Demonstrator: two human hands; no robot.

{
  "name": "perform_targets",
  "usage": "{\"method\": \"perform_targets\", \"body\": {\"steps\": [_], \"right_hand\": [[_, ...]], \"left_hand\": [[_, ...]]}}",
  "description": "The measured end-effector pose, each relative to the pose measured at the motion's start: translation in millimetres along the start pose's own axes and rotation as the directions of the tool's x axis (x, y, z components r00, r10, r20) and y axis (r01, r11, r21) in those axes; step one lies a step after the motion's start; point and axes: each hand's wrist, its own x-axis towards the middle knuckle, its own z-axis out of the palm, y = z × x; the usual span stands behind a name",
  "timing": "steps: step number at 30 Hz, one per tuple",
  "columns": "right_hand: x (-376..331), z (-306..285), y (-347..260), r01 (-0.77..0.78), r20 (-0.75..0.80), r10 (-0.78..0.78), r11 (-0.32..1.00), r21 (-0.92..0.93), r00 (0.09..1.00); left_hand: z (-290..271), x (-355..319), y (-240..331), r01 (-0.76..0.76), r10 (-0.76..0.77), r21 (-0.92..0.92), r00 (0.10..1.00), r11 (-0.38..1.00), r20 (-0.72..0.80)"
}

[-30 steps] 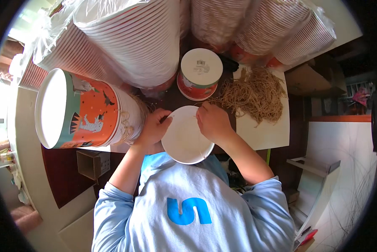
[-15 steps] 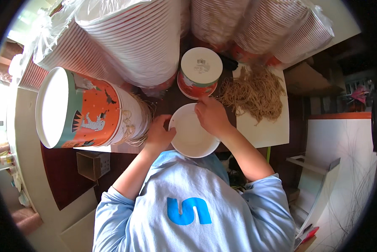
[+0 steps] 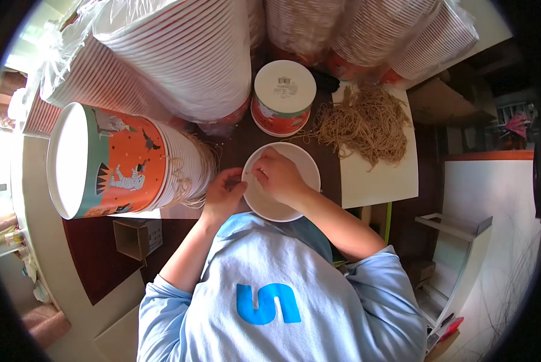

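Observation:
A white paper bucket stands with its open mouth toward me, close to my body. My left hand is closed at its left rim, thumb and fingers pinching the edge. Over the bucket's mouth, near that same rim, my right hand has its fingers pinched together. Whatever lies between these fingertips is too small to make out. Beyond the bucket, a printed orange and green bucket stands upside down, its white base up. To the right lies a tangled heap of brown twine.
A stack of nested printed buckets lies at the left, with twine loops along it. Tall plastic-wrapped bucket stacks line the back. A pale board lies under the twine. An open cardboard box is below the table at left.
My right hand has moved left from the bucket's far rim to over its mouth, near my left hand. My left hand stays at the left rim.

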Motion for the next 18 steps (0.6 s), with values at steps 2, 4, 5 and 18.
{"method": "perform_targets", "body": {"steps": [2,4,5,18], "right_hand": [[1,0,-2,0.024,0.003,-0.024,0.999,-0.029,1.000],[1,1,-2,0.034,0.004,-0.034,0.998,-0.046,0.999],[1,1,-2,0.043,0.005,-0.043,0.997,-0.063,0.999],[2,6,-6,0.021,-0.040,-0.023,0.999,-0.048,0.999]], "left_hand": [[-1,0,-3,-0.004,0.004,-0.020,1.000,1.000,0.006],[-2,0,-3,-0.009,0.009,-0.041,1.000,0.999,0.011],[-2,0,-3,-0.019,0.020,-0.021,1.000,1.000,0.010],[-5,1,6,0.102,-0.084,-0.268,0.993,0.958,0.077]]}}
